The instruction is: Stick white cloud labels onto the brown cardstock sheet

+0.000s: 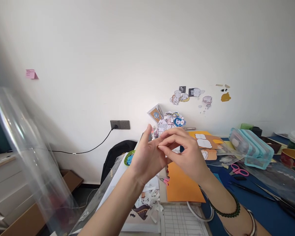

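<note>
My left hand [147,157] is raised above the desk, palm turned up and thumb standing apart from the fingers. Over that palm, my right hand [184,149] pinches thumb and forefinger together; whatever is between the tips, if anything, is too small to make out. Part of my left hand's fingers is hidden behind the right. Below both hands lies an orange sheet [184,186]. Small white paper scraps [153,196] and a dark cut-out hat shape [141,212] lie on white paper beneath my left wrist.
Pink-handled scissors [239,169], a teal clear case [252,147] and long black-handled tools [250,190] lie on the blue desk mat at right. Paper cut-outs [179,120] stand against the wall. A tall clear plastic roll [27,147] leans at left, near a wall socket [120,124].
</note>
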`<state>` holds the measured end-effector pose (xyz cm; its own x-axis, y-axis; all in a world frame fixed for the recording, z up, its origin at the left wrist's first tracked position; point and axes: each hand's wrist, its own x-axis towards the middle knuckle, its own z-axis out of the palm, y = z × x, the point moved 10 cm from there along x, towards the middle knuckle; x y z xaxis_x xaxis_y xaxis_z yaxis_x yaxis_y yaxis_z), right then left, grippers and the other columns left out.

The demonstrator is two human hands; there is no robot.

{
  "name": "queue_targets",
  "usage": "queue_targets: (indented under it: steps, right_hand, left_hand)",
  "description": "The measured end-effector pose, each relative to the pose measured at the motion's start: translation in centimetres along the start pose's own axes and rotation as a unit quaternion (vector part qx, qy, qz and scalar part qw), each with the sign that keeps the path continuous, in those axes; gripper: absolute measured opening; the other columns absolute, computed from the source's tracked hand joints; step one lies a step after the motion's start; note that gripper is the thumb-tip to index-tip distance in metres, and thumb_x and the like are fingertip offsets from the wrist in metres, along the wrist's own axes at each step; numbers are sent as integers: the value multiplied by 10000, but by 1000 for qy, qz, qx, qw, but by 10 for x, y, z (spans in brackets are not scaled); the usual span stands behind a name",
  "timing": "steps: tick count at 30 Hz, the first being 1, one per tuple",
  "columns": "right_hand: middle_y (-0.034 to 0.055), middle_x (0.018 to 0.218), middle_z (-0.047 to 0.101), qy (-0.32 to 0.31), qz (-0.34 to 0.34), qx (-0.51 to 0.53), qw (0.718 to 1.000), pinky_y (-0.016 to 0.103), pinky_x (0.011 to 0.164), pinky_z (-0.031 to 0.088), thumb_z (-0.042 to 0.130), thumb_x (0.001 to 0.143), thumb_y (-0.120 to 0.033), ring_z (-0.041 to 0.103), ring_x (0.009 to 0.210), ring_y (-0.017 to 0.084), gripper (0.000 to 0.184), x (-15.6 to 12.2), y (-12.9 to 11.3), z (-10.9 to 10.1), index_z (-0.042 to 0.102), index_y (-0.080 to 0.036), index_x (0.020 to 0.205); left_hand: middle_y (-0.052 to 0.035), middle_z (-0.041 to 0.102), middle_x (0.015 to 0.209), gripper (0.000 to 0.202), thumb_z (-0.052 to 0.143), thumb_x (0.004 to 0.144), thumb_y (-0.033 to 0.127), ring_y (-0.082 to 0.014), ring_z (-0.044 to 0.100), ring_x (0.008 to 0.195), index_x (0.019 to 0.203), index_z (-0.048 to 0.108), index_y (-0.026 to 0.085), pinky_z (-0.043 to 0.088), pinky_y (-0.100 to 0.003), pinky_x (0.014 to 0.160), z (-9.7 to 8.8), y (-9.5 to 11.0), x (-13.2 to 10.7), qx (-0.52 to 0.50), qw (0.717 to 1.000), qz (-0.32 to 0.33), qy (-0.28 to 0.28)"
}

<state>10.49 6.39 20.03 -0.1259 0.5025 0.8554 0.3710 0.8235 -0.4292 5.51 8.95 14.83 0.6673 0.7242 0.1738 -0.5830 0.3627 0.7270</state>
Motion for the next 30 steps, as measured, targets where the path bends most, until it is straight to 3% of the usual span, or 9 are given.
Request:
queue_targets:
  steps: [3, 7, 11, 18, 20, 22, 24, 28, 30]
  right_hand:
    - [9, 939, 676, -29, -33, -9, 999, 450, 947, 395, 657, 781, -110, 564, 1001, 199, 133, 0, -12, 1, 642, -224, 715]
    - [-10, 1057, 658, -108, 15, 40, 993, 423, 999, 389, 648, 796, -141, 546, 1081, 183, 115, -1, -7, 6, 640, -236, 731]
    - [-18, 1126, 638, -121, 53, 6, 991, 434, 992, 390, 621, 812, -155, 520, 1138, 191, 116, 0, 6, 3, 636, -254, 752]
    - [-33, 1198, 608, -122, 51, -52, 990, 509, 1042, 295, 686, 780, -225, 463, 1212, 232, 111, 1, 12, 0, 593, -259, 730]
    - [-26, 1214, 595, -130, 87, -27, 987, 481, 1024, 336, 706, 756, -241, 474, 1204, 231, 140, -1, 19, -1, 604, -286, 841]
    - [-17, 1220, 589, -142, 141, 2, 980, 430, 961, 410, 740, 712, -256, 509, 1167, 228, 344, -3, 31, -3, 582, -321, 1010]
    - [-14, 1133, 628, -174, 194, 32, 965, 359, 842, 477, 754, 685, -249, 582, 1048, 212, 428, -8, 44, -2, 576, -322, 1067]
    - [-4, 810, 697, -266, 266, 114, 919, 301, 699, 506, 720, 723, -271, 659, 795, 187, 165, -18, 59, 10, 686, -232, 879]
    - [18, 789, 711, -261, 289, 158, 907, 317, 709, 523, 681, 771, -347, 675, 782, 196, 155, -18, 64, 10, 704, -207, 832]
  left_hand:
    - [-176, 600, 1228, 628, 262, 935, 580, -304, 413, 1309, 1020, 651, 94, 309, -431, 1082, -4, 5, 1, -5, 1000, 13, 2]
    - [-178, 581, 1265, 592, 301, 937, 555, -312, 409, 1307, 983, 665, 90, 326, -439, 1074, -16, 10, 3, 2, 999, 25, 30]
    - [-179, 568, 1294, 621, 300, 929, 575, -297, 376, 1340, 1120, 630, 84, 296, -421, 1091, -5, 2, 4, -6, 1000, -1, -6]
    - [-182, 528, 1357, 656, 274, 931, 586, -301, 313, 1386, 1161, 619, 78, 269, -398, 1099, 11, -13, 1, 17, 1000, -14, -20]
    - [-172, 489, 1400, 637, 298, 929, 579, -289, 308, 1391, 1186, 603, 83, 263, -379, 1104, 10, -16, 0, 24, 1000, -13, -9]
    - [-178, 455, 1429, 629, 330, 924, 573, -282, 316, 1387, 1207, 583, 71, 254, -366, 1111, 9, -19, 0, 37, 999, -17, -2]
    - [-186, 443, 1436, 634, 351, 917, 576, -289, 318, 1384, 1224, 568, 66, 237, -378, 1118, 10, -23, 1, 57, 998, -22, -9]
    - [-173, 457, 1426, 672, 292, 913, 620, -321, 306, 1380, 1244, 567, 104, 226, -464, 1107, 13, -32, 0, 108, 992, -49, -42]
    - [-180, 461, 1417, 705, 260, 910, 637, -326, 305, 1376, 1235, 574, 96, 243, -482, 1095, 13, -33, 0, 116, 990, -68, -50]
